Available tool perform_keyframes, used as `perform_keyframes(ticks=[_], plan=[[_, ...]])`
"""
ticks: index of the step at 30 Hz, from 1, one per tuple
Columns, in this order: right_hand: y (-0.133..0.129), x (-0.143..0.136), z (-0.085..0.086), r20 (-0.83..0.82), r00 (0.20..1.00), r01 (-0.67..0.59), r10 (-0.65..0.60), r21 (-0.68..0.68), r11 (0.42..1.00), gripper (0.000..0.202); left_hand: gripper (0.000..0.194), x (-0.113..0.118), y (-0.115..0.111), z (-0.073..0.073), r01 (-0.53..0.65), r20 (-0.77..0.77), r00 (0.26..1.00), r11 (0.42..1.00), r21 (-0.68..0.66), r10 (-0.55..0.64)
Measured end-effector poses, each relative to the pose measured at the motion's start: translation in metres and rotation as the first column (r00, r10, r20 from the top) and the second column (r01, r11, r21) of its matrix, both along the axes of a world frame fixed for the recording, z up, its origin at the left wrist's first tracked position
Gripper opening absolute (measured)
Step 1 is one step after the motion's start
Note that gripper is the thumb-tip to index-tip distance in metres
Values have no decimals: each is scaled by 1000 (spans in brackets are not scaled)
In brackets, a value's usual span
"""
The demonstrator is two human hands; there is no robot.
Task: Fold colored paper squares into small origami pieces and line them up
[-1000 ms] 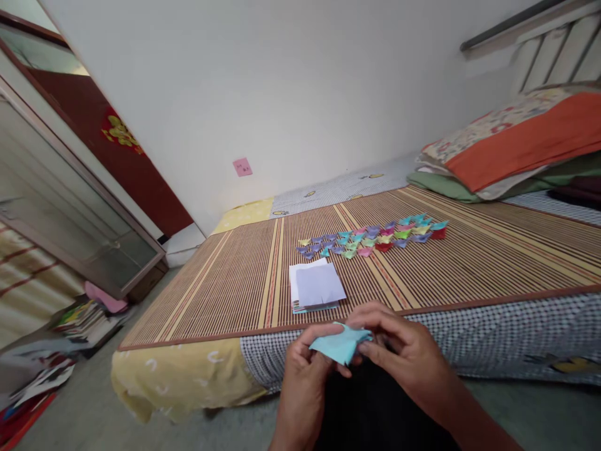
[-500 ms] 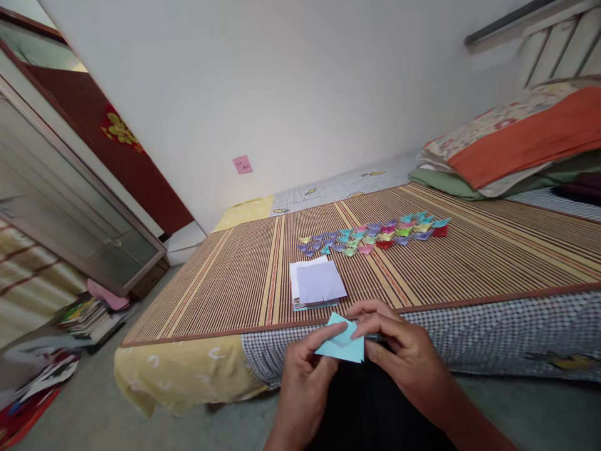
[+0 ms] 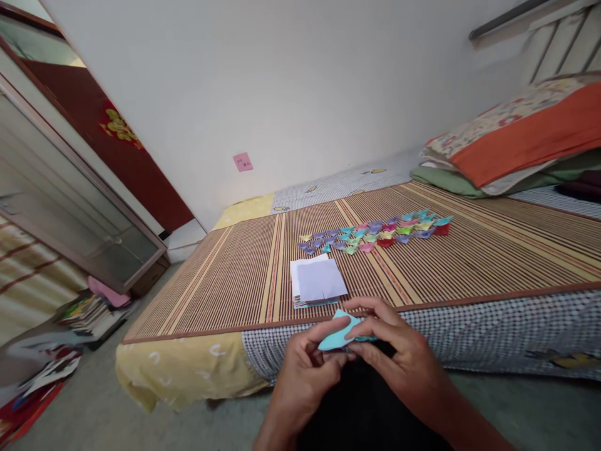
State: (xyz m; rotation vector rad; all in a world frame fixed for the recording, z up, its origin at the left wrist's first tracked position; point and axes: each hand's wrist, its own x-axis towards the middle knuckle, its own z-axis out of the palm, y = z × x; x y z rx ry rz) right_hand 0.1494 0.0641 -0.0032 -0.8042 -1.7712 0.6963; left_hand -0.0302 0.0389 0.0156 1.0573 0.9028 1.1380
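A light-blue piece of folded paper (image 3: 339,337) is pinched between both my hands, above the near edge of the bed. My left hand (image 3: 310,369) grips its left side, thumb below and forefinger on top. At the right, my right hand (image 3: 399,347) has its thumb and fingers closed on the paper, partly hiding it. Just beyond the hands lies a stack of square paper sheets (image 3: 322,280), a lavender one on top. Farther back, several small folded paper shapes (image 3: 370,238) in many colours sit in rows.
A striped mat (image 3: 225,282) covers the bed, over a checked and yellow sheet (image 3: 188,369). Folded bedding (image 3: 526,138) is piled at the back right. A glass-fronted cabinet (image 3: 70,175) and a stack of books (image 3: 87,313) are at the left.
The light-blue paper has been tilted and bent in my hands, so less of its face shows. Both hands have closed in on it. The stack and the rows of folded shapes stay put.
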Motion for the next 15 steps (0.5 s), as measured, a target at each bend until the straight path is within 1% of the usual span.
perform_keyframes(ticks=[2, 5, 7, 9, 11, 14, 15], plan=[[0, -2, -1, -44, 999, 29, -31, -46, 999, 14, 41, 1, -1, 0, -45, -51, 998, 999, 28, 47], [0, -5, -1, -90, 994, 45, -56, -117, 992, 16, 27, 4, -2, -2, -126, -129, 981, 983, 137, 144], [1, -7, -1, -108, 993, 41, -57, -145, 989, 19, 26, 8, -4, -4, -156, -162, 969, 970, 186, 187], [1, -8, 0, -121, 991, 41, -61, -160, 986, 21, 27, 12, -5, -6, -169, -186, 960, 963, 208, 209], [2, -9, 1, -130, 989, 41, -64, -170, 985, 23, 31, 17, -6, -7, -194, -170, 958, 960, 203, 229], [1, -10, 2, -143, 987, 47, -72, -168, 985, 25, 56, 23, -7, -7, -262, -92, 956, 954, 147, 277], [1, -10, 2, -141, 987, 50, -74, -165, 985, 25, 60, 24, -7, -7, -279, -77, 954, 952, 128, 290]])
